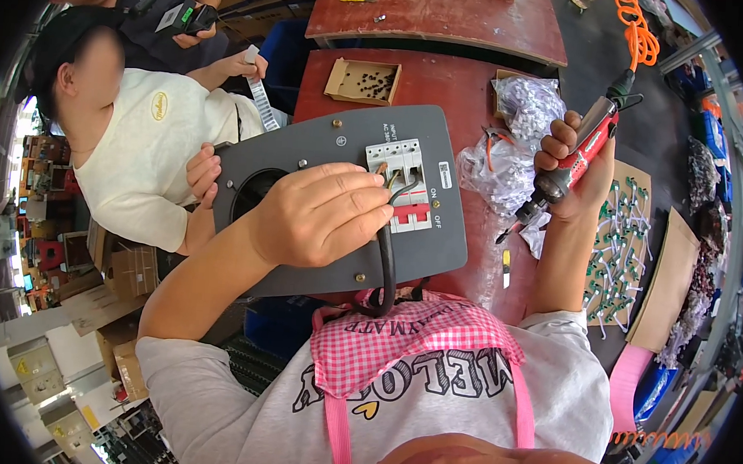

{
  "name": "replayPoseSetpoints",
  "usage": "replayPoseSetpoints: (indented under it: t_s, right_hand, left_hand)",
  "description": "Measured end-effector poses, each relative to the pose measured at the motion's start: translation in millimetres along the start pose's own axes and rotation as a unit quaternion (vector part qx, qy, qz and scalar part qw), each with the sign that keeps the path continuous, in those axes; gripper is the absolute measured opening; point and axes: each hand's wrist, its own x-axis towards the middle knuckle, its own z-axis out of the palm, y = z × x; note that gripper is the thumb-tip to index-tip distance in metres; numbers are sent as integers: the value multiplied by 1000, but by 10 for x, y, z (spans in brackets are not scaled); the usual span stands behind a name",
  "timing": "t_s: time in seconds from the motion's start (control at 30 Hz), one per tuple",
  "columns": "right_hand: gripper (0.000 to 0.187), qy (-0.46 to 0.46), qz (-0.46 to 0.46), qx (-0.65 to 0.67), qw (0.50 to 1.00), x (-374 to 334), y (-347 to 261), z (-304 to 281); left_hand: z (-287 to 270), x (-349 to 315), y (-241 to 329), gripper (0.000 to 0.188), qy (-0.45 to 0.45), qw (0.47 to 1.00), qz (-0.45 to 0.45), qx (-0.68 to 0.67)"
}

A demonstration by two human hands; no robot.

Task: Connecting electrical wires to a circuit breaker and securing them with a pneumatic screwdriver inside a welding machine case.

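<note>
A dark grey metal panel [326, 284] with a round opening lies tilted before me, carrying a white circuit breaker [393, 154] with red switches. My left hand [321, 216] is closed at the breaker, fingertips pinching the wires of a thick black cable [388, 271]. Some wire ends, one of bare copper, show at the breaker's terminals; the fingers partly hide them. Raised to the right of the panel, my right hand [578, 172] is wrapped round a red and black power screwdriver [582, 156]. Its bit points down and left, apart from the panel.
A co-worker's hand [203, 175] touches the panel's left edge; another person stands behind. Beyond the panel are a tray of small black screws [364, 82] and plastic bags of white parts [528, 105]. An orange coiled hose [637, 31] hangs above the screwdriver. Cardboard with green parts [617, 247] lies right.
</note>
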Motion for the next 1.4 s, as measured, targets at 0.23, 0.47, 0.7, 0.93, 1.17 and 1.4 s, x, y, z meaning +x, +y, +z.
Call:
replayPoseSetpoints:
  t_s: [0.23, 0.47, 0.7, 0.93, 1.17, 1.4]
  right_hand:
    - [53, -6, 6, -3, 1000, 21, 3, 39]
    - [53, -8, 3, -3, 1000, 31, -14, 37]
    - [51, -48, 0, -47, 998, 232, -27, 287]
    - [65, -172, 50, -15, 984, 742, 109, 860]
    - [80, -117, 146, 17, 982, 1057, 520, 1368]
    - [87, -101, 195, -72, 973, 1310, 775, 1342]
  left_hand:
    - [54, 56, -142, 16, 28, 999, 43, -6]
    - [56, 84, -174, 16, 16, 997, 75, 14]
    - [72, 92, -169, 15, 27, 995, 92, 33]
    - [104, 44, -159, 17, 27, 996, 75, 50]
    - [116, 21, -158, 19, 13, 998, 58, -10]
    - [139, -1, -122, 16, 32, 999, 35, -21]
